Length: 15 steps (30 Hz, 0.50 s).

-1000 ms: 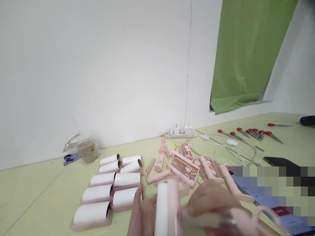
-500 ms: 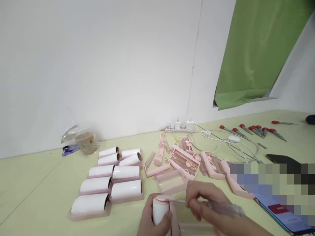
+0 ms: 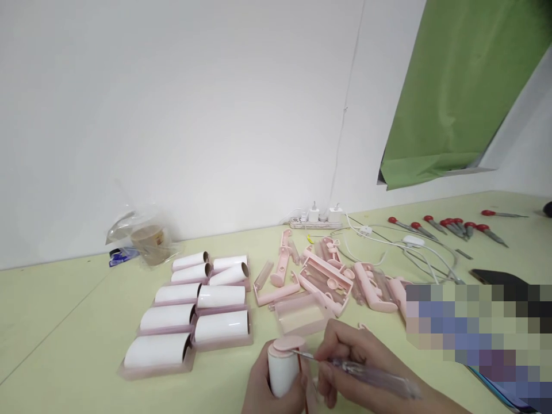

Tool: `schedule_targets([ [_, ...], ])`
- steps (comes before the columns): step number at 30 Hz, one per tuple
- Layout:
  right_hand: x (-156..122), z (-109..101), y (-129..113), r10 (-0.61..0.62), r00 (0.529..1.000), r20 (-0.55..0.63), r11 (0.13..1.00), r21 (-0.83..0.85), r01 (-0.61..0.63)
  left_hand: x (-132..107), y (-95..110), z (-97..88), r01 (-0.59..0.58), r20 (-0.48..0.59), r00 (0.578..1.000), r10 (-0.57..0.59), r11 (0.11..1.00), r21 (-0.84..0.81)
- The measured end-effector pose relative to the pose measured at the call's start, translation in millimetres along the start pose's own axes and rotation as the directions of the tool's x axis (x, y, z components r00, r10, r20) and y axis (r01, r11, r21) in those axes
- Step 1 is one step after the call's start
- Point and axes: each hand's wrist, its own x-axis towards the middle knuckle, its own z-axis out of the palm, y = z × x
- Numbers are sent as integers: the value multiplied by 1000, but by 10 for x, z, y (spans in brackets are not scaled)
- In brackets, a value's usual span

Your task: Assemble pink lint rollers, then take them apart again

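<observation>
At the bottom centre, my left hand (image 3: 263, 379) is wrapped round an upright lint roller (image 3: 282, 371) with a white roll and pink end cap (image 3: 288, 344). My right hand (image 3: 349, 362) grips a thin metal-shafted tool, apparently a screwdriver (image 3: 366, 375), by its clear purplish handle. The tool's tip meets the edge of the pink cap, on its right side. Part of the roller's pink frame shows below the tip, and my fingers hide the rest.
White rolls (image 3: 219, 326) lie in pinkish clear covers on the left. Pink plastic parts (image 3: 328, 282) are heaped behind my hands. Several red-ended tools (image 3: 491, 234), cables, a power strip (image 3: 315, 223) and a partly blurred phone sit rightward. A bagged tape roll (image 3: 149, 240) stands far left.
The tool's handle has dropped slightly and its tip now sits under the cap's edge. The cap looks more raised and tilted. The view has shifted a little.
</observation>
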Motion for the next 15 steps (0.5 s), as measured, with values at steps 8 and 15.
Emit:
schedule_targets([
  [8, 152, -13, 188, -428, 881, 203, 570, -696, 437, 7, 65, -64, -37, -32, 999, 38, 999, 29],
  [15, 110, 86, 342, -489, 800, 348, 99, -889, 447, -20, 32, -49, 40, -123, 991, -45, 998, -48],
])
